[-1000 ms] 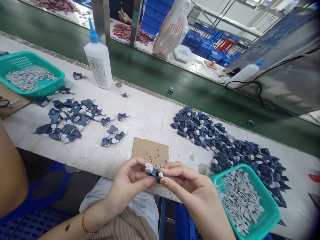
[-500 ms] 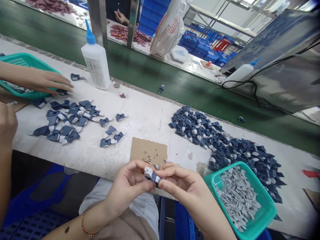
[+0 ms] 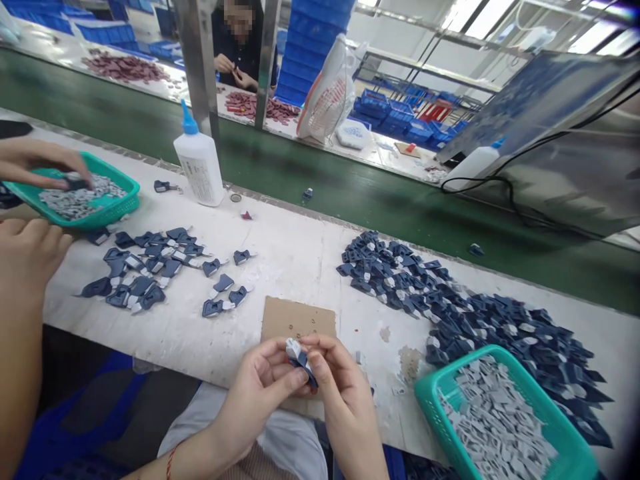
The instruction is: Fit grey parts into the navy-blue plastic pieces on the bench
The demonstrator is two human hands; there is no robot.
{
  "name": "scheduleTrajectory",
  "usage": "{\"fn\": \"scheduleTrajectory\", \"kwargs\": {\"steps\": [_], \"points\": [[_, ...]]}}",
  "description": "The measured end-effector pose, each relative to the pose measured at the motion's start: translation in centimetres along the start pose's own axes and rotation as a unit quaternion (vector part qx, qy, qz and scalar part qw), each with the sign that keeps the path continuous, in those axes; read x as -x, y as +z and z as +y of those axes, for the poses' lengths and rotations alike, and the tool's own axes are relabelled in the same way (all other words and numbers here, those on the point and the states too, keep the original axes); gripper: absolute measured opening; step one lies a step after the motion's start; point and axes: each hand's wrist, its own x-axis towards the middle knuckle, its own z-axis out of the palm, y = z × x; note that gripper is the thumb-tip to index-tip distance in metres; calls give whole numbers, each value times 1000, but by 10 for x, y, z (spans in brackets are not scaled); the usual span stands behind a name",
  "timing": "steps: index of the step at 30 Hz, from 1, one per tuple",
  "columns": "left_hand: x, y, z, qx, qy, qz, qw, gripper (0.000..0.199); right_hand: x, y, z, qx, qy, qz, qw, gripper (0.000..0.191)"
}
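Note:
Between my two hands is a small navy and light-grey plastic part (image 3: 293,349), its grey end facing up. My left hand (image 3: 267,381) pinches it from the left with thumb and fingers. From the right, my right hand (image 3: 340,390) grips the same part, its thumb pressed on the navy side. Fingers cover much of the part, and a bit of red shows by my left fingers. Just beyond my hands lies a piece of cardboard (image 3: 300,313) with tiny metal rings on it.
A green basket of grey pieces (image 3: 425,393) stands at right beside a heap of navy parts (image 3: 400,267). Navy-grey parts (image 3: 140,287) lie scattered left, near a white glue bottle (image 3: 200,167). A co-worker's hand (image 3: 40,160) reaches into another green basket (image 3: 113,217).
My right hand has turned more upright around the part, and the part is tilted differently. The co-worker's hand moved from the table parts to the left basket. The view has shifted upward.

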Motion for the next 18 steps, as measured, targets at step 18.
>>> {"fn": "scheduleTrajectory", "kwargs": {"steps": [18], "points": [[-106,-33,83,-539,146,21,829,42,5,-70,33,-36,8,183,982,37]]}}
